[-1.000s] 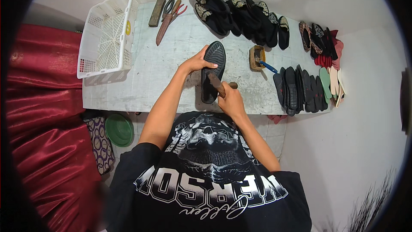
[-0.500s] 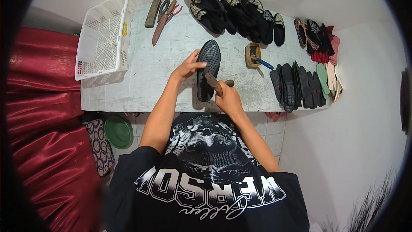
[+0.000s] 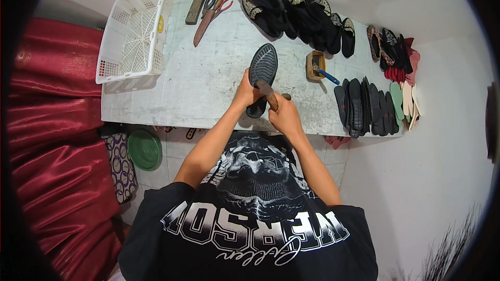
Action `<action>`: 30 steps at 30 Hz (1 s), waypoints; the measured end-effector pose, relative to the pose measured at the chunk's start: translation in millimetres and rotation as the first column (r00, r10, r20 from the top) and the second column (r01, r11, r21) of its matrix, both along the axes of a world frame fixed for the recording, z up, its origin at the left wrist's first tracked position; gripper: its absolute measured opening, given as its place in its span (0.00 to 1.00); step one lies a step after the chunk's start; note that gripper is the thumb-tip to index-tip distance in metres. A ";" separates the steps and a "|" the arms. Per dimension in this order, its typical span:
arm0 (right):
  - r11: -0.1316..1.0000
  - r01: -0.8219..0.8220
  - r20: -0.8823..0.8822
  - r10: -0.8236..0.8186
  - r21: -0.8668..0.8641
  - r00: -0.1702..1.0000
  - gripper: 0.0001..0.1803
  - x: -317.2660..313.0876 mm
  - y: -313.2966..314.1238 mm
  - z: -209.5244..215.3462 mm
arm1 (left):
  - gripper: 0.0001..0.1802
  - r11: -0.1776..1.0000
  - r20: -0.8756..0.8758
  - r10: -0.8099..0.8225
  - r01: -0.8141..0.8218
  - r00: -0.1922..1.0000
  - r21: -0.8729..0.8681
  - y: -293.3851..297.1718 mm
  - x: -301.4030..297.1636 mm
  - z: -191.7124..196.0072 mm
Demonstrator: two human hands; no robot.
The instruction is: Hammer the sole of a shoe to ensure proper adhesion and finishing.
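Scuffed, pale worktop (image 3: 198, 88) spreads beneath a black shoe (image 3: 263, 62), its ridged sole facing up near the front edge. The left hand (image 3: 245, 93) clasps the shoe's side; the right hand (image 3: 285, 117) is wrapped round a brown hammer-like tool (image 3: 266, 89) over the sole, contact unclear. A stray blow could catch the left hand, lying so close, and a slack hold could let the shoe twist.
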State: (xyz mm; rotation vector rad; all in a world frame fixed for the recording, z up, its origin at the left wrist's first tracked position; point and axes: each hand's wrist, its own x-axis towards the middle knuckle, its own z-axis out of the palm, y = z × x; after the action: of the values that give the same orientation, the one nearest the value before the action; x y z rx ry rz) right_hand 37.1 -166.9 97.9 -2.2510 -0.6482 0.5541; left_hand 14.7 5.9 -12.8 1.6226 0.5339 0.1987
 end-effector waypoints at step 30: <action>0.995 -0.099 0.118 0.101 -0.029 0.988 0.15 15.0 7.5 -6.1 | 0.69 0.994 -0.204 -0.034 0.055 0.978 0.097 -11.2 -28.5 -37.0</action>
State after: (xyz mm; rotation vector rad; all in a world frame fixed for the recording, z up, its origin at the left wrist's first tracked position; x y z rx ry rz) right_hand 52.1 -159.3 91.8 -2.2963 -0.8228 0.4804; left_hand -13.8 -5.3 -49.8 1.7640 0.6507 0.0273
